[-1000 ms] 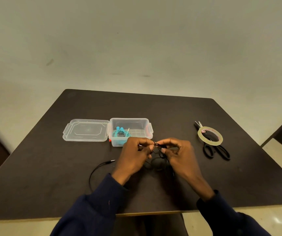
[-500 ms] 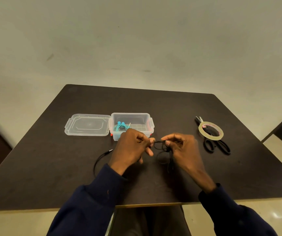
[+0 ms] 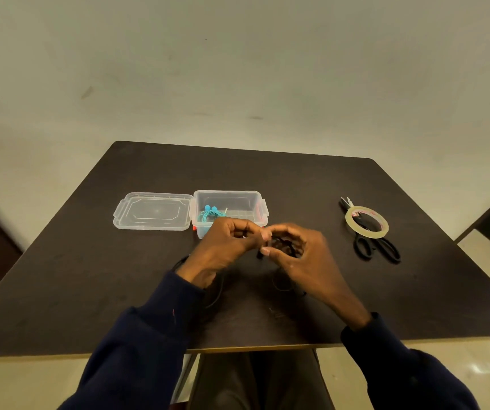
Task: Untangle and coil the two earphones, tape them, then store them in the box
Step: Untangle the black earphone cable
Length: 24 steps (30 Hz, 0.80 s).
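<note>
The black earphone is bunched in loops between my hands above the dark table. My left hand pinches its cable with curled fingers, and my right hand grips the loops; their fingertips nearly touch. More black cable trails down to the table under my wrists. The blue earphone lies coiled inside the clear plastic box, just beyond my left hand. The box's lid lies open flat to its left.
A roll of clear tape rests on black scissors at the right of the table. The table's front edge runs just below my forearms. A dark piece of furniture stands at the far right.
My hands have come closer together, fingertips now almost meeting over the black earphone loops. The view has tilted slightly.
</note>
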{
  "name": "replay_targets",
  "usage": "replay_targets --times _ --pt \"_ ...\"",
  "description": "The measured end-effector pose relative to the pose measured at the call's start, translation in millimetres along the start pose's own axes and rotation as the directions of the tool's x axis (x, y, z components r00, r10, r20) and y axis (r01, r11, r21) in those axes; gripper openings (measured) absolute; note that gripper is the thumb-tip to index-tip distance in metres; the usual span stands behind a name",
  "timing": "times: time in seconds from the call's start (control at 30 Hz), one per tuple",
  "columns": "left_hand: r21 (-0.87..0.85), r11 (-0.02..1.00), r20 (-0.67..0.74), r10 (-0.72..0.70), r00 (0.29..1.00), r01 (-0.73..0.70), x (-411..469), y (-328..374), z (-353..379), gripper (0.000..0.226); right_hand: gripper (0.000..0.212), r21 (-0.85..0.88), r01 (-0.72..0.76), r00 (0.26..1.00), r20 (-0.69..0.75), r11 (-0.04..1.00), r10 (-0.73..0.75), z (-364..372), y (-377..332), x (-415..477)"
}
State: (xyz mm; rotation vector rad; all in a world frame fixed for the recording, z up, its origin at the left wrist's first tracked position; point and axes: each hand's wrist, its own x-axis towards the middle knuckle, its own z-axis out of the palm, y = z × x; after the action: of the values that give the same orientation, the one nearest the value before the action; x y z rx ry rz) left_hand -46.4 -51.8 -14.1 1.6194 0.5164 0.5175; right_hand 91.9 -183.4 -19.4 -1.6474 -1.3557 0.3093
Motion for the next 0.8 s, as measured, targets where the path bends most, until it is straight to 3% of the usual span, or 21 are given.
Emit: replay_targets --times 0.07,0.2,0.43,0.6,0.8 --pt "-0.001 1.000 -0.047 0.032 0.998 -0.032 -1.1 2.9 -3.6 0.023 0.025 -0.032 -0.006 1.000 -0.012 0.999 0.006 -1.1 1.4 0.1" --pt "0.130 0.990 -0.101 0.058 0.993 -0.045 -1.7 9.5 -20.7 0.012 0.018 -0.035 -0.046 0.998 -0.049 0.998 0.044 -10.0 7.4 -2.1" --pt "0.270 0.957 -0.084 -0.084 0.993 0.104 -5.2 16.6 -37.9 0.017 0.024 0.003 -0.114 0.993 -0.003 0.993 0.114 -13.8 11.8 -0.7" --pt "0.509 0.833 0.036 -0.273 0.961 0.218 -7.7 17.9 -44.2 0.018 0.006 -0.011 -0.090 0.995 -0.039 0.996 0.089 -19.1 12.3 1.2" --pt "0.520 0.806 0.072 -0.370 0.926 0.282 -8.8 22.2 -49.4 0.018 0.009 0.006 -0.122 0.990 -0.072 0.993 0.122 -19.4 10.2 3.6"
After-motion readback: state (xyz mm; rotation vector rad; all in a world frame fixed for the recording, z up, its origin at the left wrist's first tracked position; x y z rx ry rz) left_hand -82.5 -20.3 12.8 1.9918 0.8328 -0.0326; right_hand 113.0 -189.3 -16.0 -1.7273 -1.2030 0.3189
